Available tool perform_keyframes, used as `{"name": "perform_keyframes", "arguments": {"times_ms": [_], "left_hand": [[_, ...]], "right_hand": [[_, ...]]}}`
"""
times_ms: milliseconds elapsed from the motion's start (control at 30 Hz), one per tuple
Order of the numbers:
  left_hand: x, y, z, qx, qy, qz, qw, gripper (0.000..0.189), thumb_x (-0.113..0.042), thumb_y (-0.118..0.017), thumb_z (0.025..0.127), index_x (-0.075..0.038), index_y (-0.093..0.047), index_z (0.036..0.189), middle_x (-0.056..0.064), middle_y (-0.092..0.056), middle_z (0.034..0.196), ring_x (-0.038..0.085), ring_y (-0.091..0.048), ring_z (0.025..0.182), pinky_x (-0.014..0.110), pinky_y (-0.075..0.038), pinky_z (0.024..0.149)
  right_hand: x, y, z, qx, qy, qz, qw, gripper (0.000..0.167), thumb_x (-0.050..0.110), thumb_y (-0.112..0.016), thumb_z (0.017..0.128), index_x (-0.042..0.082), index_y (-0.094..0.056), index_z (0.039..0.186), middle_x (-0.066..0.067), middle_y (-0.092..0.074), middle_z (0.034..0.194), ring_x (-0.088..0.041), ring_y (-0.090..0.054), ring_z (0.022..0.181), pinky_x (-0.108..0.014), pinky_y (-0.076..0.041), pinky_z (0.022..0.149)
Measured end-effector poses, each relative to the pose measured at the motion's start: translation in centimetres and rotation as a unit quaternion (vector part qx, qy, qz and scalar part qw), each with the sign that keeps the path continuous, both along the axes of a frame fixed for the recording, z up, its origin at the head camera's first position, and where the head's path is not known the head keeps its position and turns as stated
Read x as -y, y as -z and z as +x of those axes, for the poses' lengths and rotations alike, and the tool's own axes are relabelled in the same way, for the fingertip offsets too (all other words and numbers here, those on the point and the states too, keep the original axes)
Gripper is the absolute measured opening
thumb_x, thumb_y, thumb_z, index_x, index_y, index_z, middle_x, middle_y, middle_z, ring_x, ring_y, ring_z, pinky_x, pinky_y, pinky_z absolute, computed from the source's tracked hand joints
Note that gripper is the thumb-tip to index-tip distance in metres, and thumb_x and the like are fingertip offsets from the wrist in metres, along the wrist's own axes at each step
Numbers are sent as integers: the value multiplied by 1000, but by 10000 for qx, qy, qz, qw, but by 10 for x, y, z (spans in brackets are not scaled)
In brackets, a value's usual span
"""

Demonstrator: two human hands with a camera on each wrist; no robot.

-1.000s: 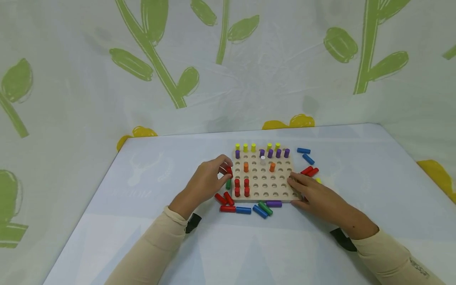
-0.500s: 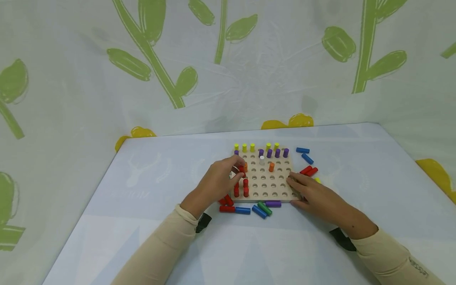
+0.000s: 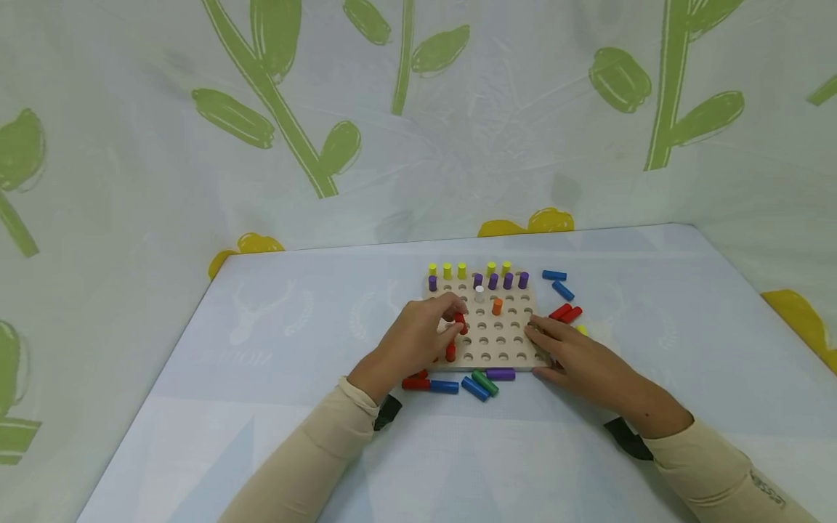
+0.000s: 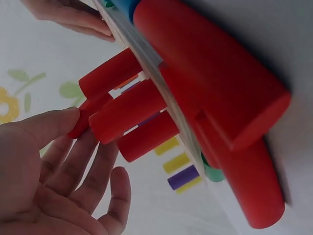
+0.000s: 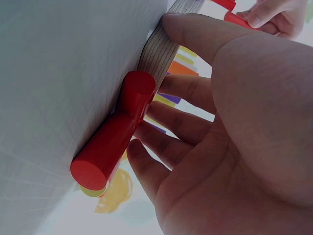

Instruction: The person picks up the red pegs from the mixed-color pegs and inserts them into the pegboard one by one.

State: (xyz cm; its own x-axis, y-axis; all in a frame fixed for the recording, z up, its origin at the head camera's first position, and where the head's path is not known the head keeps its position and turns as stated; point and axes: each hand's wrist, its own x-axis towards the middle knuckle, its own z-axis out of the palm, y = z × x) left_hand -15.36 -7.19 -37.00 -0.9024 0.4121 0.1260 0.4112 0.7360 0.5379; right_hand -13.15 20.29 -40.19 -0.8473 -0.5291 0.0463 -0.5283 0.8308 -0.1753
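On the pegboard (image 3: 493, 349) rests the right hand (image 3: 577, 354), fingers extended; the left hand (image 3: 415, 335) pinches a red peg (image 3: 461, 324).

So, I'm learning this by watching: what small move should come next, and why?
Probably lower the red peg into an empty hole nearby: the left hand pinches it over the pegboard, and the right hand touches that board.

Your left grip (image 3: 412, 333) pinches a smooth red peg (image 3: 461, 324), slightly tilted, over the left half of the pale wooden board (image 3: 493, 349). That board lies flat, some round holes filled by upright coloured pegs (image 3: 497, 307), your right grip (image 3: 585, 357) touching its near right corner.
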Motion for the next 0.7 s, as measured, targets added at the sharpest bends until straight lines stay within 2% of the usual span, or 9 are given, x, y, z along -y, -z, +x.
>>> {"name": "perform_keyframes", "arguments": {"times_ms": [433, 700], "left_hand": [[-4, 8, 0, -207, 128, -281, 9993, 21, -17, -71, 94, -15, -67, 114, 1, -76, 103, 9, -62, 75, 15, -47, 60], [-5, 12, -2, -224, 150, -447, 9986, 19, -20, -72, 93, -18, -68, 112, -4, -73, 92, 9, -59, 73, 15, -48, 62]], "right_hand": [[1, 0, -1, 81, 61, 12, 9999, 69, 30, -77, 88, 5, -49, 146, -18, -44, 153, -38, -46, 138, -51, -50, 101], [1, -1, -1, 151, 106, 71, 9998, 69, 30, -76, 89, 6, -49, 147, -18, -44, 153, -38, -45, 139, -50, -50, 102]]}}
